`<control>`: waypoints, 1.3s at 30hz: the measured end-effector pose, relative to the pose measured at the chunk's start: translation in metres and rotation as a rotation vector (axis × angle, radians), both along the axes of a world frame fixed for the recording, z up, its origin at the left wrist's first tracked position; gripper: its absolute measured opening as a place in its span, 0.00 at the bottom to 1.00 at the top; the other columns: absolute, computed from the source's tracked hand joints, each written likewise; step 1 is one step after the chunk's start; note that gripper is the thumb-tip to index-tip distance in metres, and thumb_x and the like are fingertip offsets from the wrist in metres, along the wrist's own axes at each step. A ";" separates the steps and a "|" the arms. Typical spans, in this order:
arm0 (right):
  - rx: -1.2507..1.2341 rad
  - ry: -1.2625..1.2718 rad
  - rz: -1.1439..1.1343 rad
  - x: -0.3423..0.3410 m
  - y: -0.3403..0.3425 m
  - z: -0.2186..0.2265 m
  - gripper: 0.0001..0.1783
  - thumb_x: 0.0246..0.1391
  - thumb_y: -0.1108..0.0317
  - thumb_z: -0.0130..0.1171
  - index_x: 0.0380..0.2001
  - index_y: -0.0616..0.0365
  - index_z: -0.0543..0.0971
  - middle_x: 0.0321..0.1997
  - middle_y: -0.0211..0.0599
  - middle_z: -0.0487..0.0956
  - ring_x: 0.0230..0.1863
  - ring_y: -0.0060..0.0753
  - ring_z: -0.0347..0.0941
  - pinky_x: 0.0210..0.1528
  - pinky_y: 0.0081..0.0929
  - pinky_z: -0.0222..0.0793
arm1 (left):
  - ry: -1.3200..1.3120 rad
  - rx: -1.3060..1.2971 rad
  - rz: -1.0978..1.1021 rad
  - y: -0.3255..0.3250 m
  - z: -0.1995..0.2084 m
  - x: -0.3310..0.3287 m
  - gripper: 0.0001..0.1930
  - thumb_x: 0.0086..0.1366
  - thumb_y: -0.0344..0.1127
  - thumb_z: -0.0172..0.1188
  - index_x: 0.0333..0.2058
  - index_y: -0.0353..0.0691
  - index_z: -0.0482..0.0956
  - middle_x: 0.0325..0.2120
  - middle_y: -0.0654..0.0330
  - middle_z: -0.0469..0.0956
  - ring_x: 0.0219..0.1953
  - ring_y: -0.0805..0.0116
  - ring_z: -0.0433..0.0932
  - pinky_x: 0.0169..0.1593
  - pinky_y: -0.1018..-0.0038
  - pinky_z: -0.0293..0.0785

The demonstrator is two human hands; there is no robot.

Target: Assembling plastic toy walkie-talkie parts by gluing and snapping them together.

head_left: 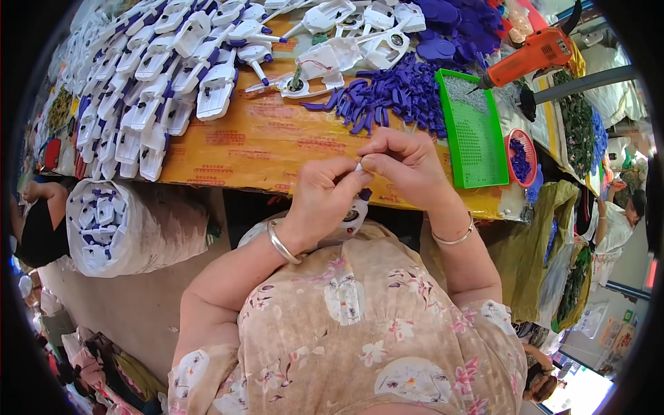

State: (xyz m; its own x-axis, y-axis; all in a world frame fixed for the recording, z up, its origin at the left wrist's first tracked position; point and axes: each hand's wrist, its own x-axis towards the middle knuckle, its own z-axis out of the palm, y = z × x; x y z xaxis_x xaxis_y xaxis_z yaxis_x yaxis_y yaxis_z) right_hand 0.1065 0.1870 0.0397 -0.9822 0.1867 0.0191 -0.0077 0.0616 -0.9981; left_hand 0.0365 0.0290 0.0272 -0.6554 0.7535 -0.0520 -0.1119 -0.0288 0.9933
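Observation:
My left hand (322, 197) and my right hand (412, 171) meet at the table's front edge. Both are closed, thumbs and fingertips pinching a small white piece (359, 167) whose kind I cannot make out. Below my left fingers, close to my body, a white plastic housing with a round dark part (353, 216) shows in part; my hand covers the rest. Beyond my hands lies a heap of small curved purple plastic parts (394, 93). An opened white housing with wires (325, 62) rests behind, left of that heap.
Rows of white-and-purple plastic housings (149, 76) cover the table's left side. At right are a green tray of screws (484, 149), a pink basket (531, 155) and an orange power screwdriver (531, 55) above the tray. A filled sack (138, 232) stands left; flat purple pieces (449, 31) lie behind.

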 end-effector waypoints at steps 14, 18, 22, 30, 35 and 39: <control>-0.221 -0.117 -0.072 0.031 -0.040 -0.018 0.28 0.50 0.76 0.60 0.55 0.62 0.67 0.42 0.31 0.75 0.41 0.20 0.72 0.44 0.20 0.70 | -0.156 -0.017 0.127 0.006 0.013 -0.043 0.09 0.58 0.35 0.62 0.28 0.35 0.81 0.21 0.64 0.78 0.21 0.80 0.73 0.25 0.83 0.68; -0.389 -0.082 -0.022 0.024 -0.028 -0.025 0.25 0.51 0.75 0.60 0.54 0.63 0.70 0.48 0.35 0.76 0.45 0.24 0.73 0.48 0.25 0.71 | -0.270 0.165 0.069 0.011 0.020 -0.054 0.11 0.63 0.37 0.58 0.37 0.35 0.79 0.29 0.60 0.79 0.30 0.76 0.77 0.31 0.79 0.75; -0.858 0.008 -0.045 0.009 -0.020 -0.034 0.24 0.56 0.66 0.58 0.53 0.66 0.69 0.52 0.40 0.75 0.49 0.34 0.74 0.52 0.34 0.72 | -0.343 0.114 0.129 -0.009 0.022 -0.048 0.14 0.64 0.38 0.55 0.40 0.32 0.76 0.30 0.62 0.77 0.31 0.77 0.76 0.36 0.79 0.75; -0.864 0.002 -0.143 0.000 -0.031 -0.043 0.19 0.57 0.71 0.54 0.52 0.61 0.71 0.49 0.37 0.76 0.48 0.32 0.75 0.49 0.31 0.73 | 0.137 -0.093 -0.034 -0.033 0.005 -0.010 0.09 0.59 0.32 0.60 0.35 0.32 0.75 0.21 0.65 0.76 0.22 0.80 0.72 0.27 0.80 0.70; -0.448 -0.084 -0.156 -0.020 -0.025 -0.036 0.12 0.54 0.70 0.56 0.43 0.56 0.78 0.33 0.22 0.78 0.29 0.13 0.70 0.28 0.14 0.66 | -0.054 -0.065 -0.022 -0.034 -0.007 -0.026 0.11 0.60 0.26 0.58 0.42 0.31 0.77 0.29 0.64 0.78 0.30 0.79 0.75 0.34 0.81 0.72; -0.278 -0.046 -0.073 -0.038 -0.012 -0.013 0.15 0.52 0.69 0.59 0.43 0.61 0.77 0.31 0.24 0.77 0.28 0.13 0.69 0.29 0.16 0.66 | -0.187 0.094 -0.045 -0.029 -0.002 -0.057 0.22 0.60 0.26 0.56 0.54 0.31 0.67 0.39 0.59 0.77 0.39 0.74 0.77 0.44 0.77 0.74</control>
